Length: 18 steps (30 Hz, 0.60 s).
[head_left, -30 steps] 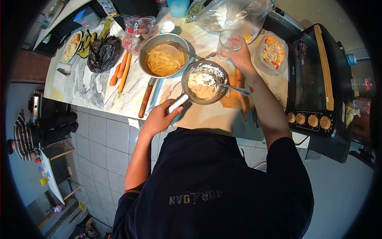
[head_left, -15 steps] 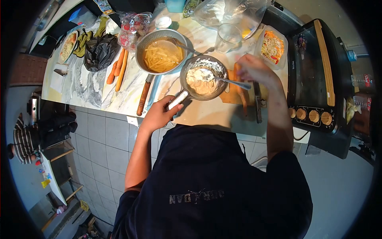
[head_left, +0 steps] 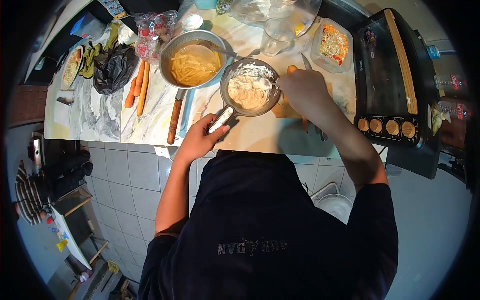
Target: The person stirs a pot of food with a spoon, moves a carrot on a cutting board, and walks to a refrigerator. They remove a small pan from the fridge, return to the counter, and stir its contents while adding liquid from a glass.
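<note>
My left hand (head_left: 201, 137) is closed around the pale handle (head_left: 221, 120) of a small grey pan (head_left: 270, 101). A thick, cream-coloured mixture (head_left: 246, 94) with white smears up the side fills the bottom of the pan. At the pan's right rim my right hand (head_left: 303, 91) is closed on a spoon (head_left: 272, 85), whose head is in the mixture; its handle is mostly hidden by the fingers. Partly under my right hand lie a carrot (head_left: 292, 69), an orange-brown cutting board (head_left: 286, 112) and a knife (head_left: 306, 62).
Left of the pan stands a pot (head_left: 166, 66) with pale strips in liquid, its wooden handle (head_left: 175, 116) pointing towards me. Carrots (head_left: 142, 90) and a black bag (head_left: 112, 70) lie further left. Behind are a clear cup (head_left: 276, 37) and a vegetable tub (head_left: 334, 47); a toaster oven (head_left: 380, 85) stands right.
My right hand has come down and left from above the cutting board and taken hold of the spoon in the pan. My left hand keeps its grip on the pan handle.
</note>
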Available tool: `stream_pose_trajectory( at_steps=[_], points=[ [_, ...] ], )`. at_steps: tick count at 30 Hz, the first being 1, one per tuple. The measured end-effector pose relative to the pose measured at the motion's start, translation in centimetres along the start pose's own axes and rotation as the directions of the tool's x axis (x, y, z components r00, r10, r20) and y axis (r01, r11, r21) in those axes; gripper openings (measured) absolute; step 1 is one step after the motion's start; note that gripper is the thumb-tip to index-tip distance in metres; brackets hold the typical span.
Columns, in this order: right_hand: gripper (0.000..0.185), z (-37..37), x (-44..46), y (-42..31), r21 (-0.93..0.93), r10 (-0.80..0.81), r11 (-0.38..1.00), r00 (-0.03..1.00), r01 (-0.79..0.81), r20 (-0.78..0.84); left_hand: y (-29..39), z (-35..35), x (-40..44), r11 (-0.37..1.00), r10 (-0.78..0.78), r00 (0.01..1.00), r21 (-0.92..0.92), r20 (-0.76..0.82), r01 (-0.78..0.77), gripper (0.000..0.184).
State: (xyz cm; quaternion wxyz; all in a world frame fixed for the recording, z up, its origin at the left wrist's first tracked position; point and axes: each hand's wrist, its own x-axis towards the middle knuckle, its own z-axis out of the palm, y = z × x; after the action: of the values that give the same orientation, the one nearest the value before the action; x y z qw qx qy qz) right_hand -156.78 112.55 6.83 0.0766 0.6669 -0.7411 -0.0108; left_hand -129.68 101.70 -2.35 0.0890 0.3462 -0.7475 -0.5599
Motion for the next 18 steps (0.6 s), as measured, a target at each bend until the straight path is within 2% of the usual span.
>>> stream_pose_trajectory(
  at_steps=[2, 4, 6, 8, 9, 11, 12, 14, 15, 18],
  points=[
    [0.011, 0.8, 0.7, 0.0, -0.025, -0.124, 0.992, 0.992, 0.124, -0.02, 0.6, 0.0, -0.1, 0.999, -0.033, 0.999, -0.034, 0.005, 0.033, 0.028],
    [0.011, 0.6, 0.8, 0.3, 0.018, -0.11, 0.994, 0.994, 0.11, 0.009, 0.7, 0.1, -0.3, 0.996, -0.063, 0.998, -0.067, 0.005, 0.064, 0.028],
    [0.011, 0.5, 1.2, 0.4, 0.059, -0.093, 0.994, 0.995, 0.091, 0.033, 0.4, 0.1, -0.2, 0.998, -0.024, 1.0, -0.056, -0.007, 0.024, 0.028],
    [0.013, 0.8, 1.7, 0.5, 0.307, -0.085, 0.952, 0.949, -0.013, 0.304, 0.5, 0.0, -0.1, 0.998, -0.029, 1.0, -0.054, 0.002, 0.029, 0.028],
    [0.013, 1.5, 1.6, 0.6, 0.304, -0.082, 0.952, 0.949, -0.015, 0.305, 0.5, 0.0, -0.1, 0.998, -0.041, 0.999, -0.052, 0.014, 0.042, 0.028],
    [0.017, 3.2, 1.2, 1.0, 0.586, -0.008, 0.79, 0.954, -0.178, 0.301, 1.0, -0.1, -0.3, 0.996, -0.066, 0.998, -0.055, 0.001, 0.066, 0.029],
    [0.017, 2.7, 0.9, 1.4, 0.587, -0.008, 0.79, 0.954, -0.178, 0.3, 1.2, -0.3, -0.2, 0.994, -0.092, 0.996, -0.057, -0.015, 0.091, 0.029],
    [0.019, 0.3, -0.2, 2.0, 0.634, 0.059, 0.761, 0.988, -0.136, 0.141, 1.1, -0.5, -0.1, 0.995, -0.08, 0.997, -0.067, -0.01, 0.079, 0.029],
    [0.019, -1.4, -0.5, 1.9, 0.554, 0.054, 0.825, 0.991, -0.114, 0.123, 1.0, -0.5, -0.2, 0.995, -0.069, 0.998, -0.075, -0.001, 0.069, 0.029],
    [0.02, 0.6, -0.3, 0.8, 0.454, -0.008, 0.89, 0.995, -0.039, 0.1, 0.6, -0.7, 0.1, 0.994, -0.069, 0.997, -0.083, 0.025, 0.071, 0.036]
  ],
)
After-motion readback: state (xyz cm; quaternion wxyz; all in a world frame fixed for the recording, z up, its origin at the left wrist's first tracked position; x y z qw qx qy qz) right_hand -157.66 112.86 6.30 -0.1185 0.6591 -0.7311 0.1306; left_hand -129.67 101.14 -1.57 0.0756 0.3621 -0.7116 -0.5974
